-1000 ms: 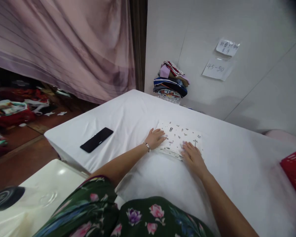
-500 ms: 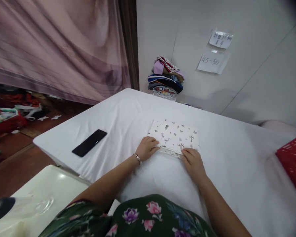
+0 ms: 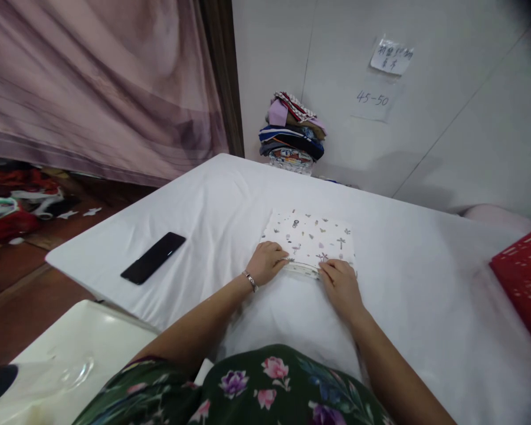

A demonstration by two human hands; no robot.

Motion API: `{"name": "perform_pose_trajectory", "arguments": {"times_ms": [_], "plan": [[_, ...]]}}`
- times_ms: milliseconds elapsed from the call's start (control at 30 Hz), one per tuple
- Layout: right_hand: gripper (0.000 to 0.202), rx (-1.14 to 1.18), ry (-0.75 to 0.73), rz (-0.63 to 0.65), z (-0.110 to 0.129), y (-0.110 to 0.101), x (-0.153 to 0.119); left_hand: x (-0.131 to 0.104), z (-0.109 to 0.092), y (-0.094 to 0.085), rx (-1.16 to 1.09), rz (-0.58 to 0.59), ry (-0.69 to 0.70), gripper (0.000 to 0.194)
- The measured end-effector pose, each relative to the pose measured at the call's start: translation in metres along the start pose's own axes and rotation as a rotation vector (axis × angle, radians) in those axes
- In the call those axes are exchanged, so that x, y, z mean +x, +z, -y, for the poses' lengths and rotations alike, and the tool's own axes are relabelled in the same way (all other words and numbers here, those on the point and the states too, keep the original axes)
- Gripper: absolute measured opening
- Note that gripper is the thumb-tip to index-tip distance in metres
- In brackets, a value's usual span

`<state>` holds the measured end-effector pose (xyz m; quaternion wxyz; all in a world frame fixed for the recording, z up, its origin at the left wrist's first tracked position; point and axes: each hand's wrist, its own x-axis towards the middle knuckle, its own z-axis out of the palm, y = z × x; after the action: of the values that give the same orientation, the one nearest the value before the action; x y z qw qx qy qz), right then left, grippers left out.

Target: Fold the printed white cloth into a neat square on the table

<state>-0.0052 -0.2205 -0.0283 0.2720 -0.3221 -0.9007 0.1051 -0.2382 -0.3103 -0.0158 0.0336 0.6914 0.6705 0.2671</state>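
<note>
A folded white cloth (image 3: 312, 236) printed with palm trees, flamingos and leaves lies flat on the white-covered table (image 3: 221, 206). At its near left corner, my left hand (image 3: 268, 262) has thumb and fingers closed on the edge; a bracelet (image 3: 250, 281) circles that wrist. My right hand (image 3: 341, 286) pinches the near edge further right. Between both hands the cloth's folded layers show along the front. My fingertips partly cover that edge.
Left on the table rests a black phone (image 3: 154, 258). A red plastic basket (image 3: 524, 280) stands at the right edge. Behind the table is a stack of folded clothes (image 3: 292, 133) by the wall. A cream stool-like surface (image 3: 88, 330) is at lower left.
My right hand has slid slightly left along the near edge, and both hands now pinch it closer together. The front layers are a little more lifted. The view has shifted slightly.
</note>
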Motion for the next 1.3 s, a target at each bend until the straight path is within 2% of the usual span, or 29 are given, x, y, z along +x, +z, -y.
{"name": "perform_pose_trajectory", "arguments": {"times_ms": [133, 333, 500, 633, 833, 1167, 1300], "plan": [[0.027, -0.002, -0.007, 0.004, -0.003, 0.003, 0.001, 0.003, 0.0, 0.001, -0.013, 0.009, -0.027, 0.02], [0.027, 0.03, 0.051, -0.05, 0.0, 0.007, 0.003, 0.011, -0.005, 0.002, -0.06, -0.009, -0.145, 0.015], [0.025, 0.038, 0.025, -0.099, 0.003, 0.004, 0.0, 0.004, -0.007, 0.0, -0.026, -0.11, -0.031, 0.022], [0.024, 0.028, -0.049, -0.097, 0.004, 0.001, -0.003, -0.005, -0.003, 0.0, 0.024, -0.062, 0.065, 0.027], [0.025, 0.028, -0.072, -0.042, 0.003, -0.001, -0.005, -0.008, 0.001, 0.004, 0.051, -0.02, 0.105, 0.028], [0.022, 0.009, -0.131, -0.071, -0.003, 0.004, -0.006, -0.007, 0.007, 0.011, 0.062, -0.104, 0.152, 0.022], [0.023, -0.002, -0.127, -0.067, -0.003, 0.003, -0.007, -0.008, 0.006, 0.009, 0.075, -0.091, 0.151, 0.022]]}}
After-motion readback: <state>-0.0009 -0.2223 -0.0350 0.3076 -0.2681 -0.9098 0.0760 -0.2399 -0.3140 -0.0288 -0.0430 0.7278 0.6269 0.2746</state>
